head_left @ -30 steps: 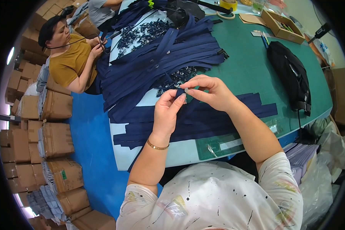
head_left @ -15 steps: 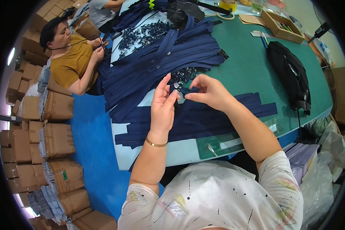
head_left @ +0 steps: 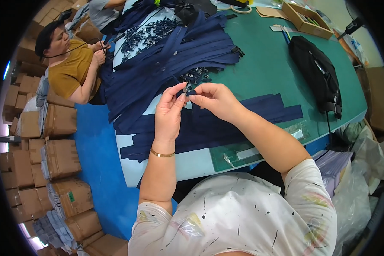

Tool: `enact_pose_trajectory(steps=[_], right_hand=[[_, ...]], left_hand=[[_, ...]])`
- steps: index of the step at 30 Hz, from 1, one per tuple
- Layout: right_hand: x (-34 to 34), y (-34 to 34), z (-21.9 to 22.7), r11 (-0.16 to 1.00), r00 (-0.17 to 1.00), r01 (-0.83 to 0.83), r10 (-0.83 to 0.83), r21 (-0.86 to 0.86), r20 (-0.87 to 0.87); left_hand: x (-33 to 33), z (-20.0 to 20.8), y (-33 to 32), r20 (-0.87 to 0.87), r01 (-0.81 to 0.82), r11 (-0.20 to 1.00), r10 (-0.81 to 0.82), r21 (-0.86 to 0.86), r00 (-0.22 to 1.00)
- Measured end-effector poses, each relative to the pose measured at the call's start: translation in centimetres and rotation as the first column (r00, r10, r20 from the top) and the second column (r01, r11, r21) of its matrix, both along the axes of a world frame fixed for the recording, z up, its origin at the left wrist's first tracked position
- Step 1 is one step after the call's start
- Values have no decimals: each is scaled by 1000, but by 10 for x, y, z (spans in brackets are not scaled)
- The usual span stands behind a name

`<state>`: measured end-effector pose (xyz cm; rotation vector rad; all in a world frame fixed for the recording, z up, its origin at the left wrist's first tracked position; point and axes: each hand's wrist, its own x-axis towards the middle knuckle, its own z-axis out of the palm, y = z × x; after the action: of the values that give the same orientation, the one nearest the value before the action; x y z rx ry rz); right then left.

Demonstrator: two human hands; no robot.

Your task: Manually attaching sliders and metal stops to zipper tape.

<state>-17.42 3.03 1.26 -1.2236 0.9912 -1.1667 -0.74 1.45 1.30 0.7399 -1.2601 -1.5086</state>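
Over the table, my left hand (head_left: 168,113) and my right hand (head_left: 216,100) meet fingertip to fingertip. Between them is a small navy fabric tab with a silver metal part (head_left: 185,90), pinched by both; its exact shape is partly covered by the fingers. Just beyond lies a small heap of similar navy and silver pieces (head_left: 196,75). Long navy fabric strips (head_left: 141,74) spread in a thick layer beyond and to the left of the hands. Another row of navy strips (head_left: 260,112) lies beneath and to the right of my hands.
A green cutting mat (head_left: 260,64) covers the table's right side. On it lie a black pouch (head_left: 315,72) and a wooden box (head_left: 307,21) of pens. More small navy pieces (head_left: 151,38) are heaped farther back. A co-worker in mustard (head_left: 72,70) stands at left, near stacked cartons (head_left: 62,158).
My right hand has closed in on my left, bringing the fingertips together around the small tab. The whole view has shifted slightly, so the table appears farther left and higher.
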Motion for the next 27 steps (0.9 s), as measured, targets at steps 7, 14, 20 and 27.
enact_pose_trajectory(steps=[7,14,20,27], right_hand=[[-4,2,6,999,999,-1,2,38,-39],[-6,-1,-2,999,994,-16,13,-32,-107],[-8,0,5,1000,982,15,-18,-19,-188],[-8,-1,3,1000,995,-3,3,2,-95]], left_hand=[[3,0,0,2,43,999,-43,0,999],[1,2,1,72,46,998,-44,-30,996],[1,1,2,144,39,994,-24,-107,989],[0,2,3,221,56,981,-14,-187,975]])
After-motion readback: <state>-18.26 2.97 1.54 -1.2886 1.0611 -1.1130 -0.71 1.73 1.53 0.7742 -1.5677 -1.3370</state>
